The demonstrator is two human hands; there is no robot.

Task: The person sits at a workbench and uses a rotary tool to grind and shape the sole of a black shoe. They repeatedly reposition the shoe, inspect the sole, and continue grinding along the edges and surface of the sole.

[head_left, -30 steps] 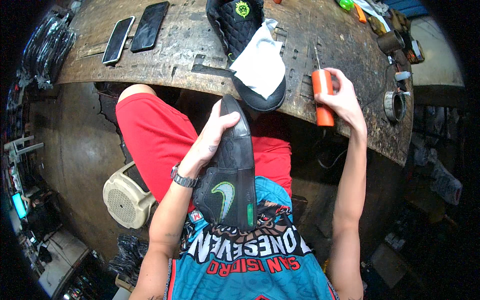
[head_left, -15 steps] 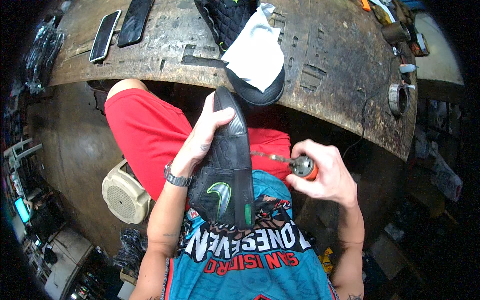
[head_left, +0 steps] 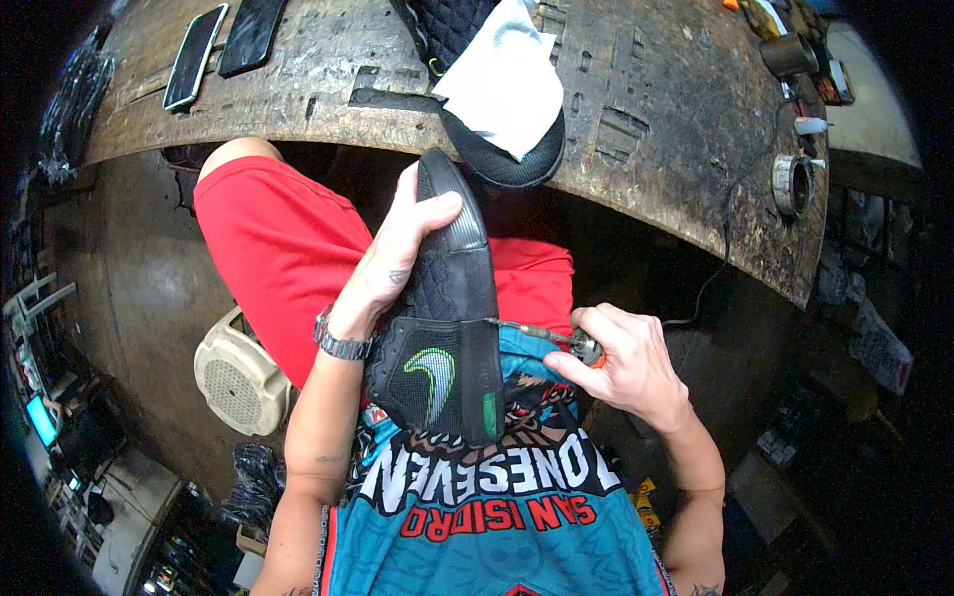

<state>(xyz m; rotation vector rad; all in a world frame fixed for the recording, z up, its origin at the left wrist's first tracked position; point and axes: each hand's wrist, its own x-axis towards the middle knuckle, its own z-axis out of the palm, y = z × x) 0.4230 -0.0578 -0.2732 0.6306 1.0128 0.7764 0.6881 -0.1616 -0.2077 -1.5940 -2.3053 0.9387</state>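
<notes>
My left hand (head_left: 405, 233) grips a black sneaker (head_left: 452, 308) near its toe, thumb across the front. The shoe lies on its side over my lap, toe pointing away and sole facing right. A green-outlined emblem marks its side near the heel. My right hand (head_left: 634, 366) is closed round a soldering iron (head_left: 542, 332) with an orange handle, a grey slotted collar and a thin metal shaft. Its tip meets the sole's edge around mid-length; whether it presses in I cannot tell. The handle is mostly hidden by my fingers.
Ahead stands a worn wooden workbench (head_left: 686, 129). On its near edge rests another black shoe (head_left: 512, 171) under a white sheet (head_left: 505, 84). Two phones (head_left: 196, 55) lie at left; a metal ring (head_left: 792, 186) is at right. A cord (head_left: 717, 266) hangs beside the bench. A beige stool (head_left: 241, 382) stands left.
My right hand has moved left and slightly down, bringing the iron's tip against the sole's edge. My left hand keeps its hold on the sneaker. The view has shifted slightly.
</notes>
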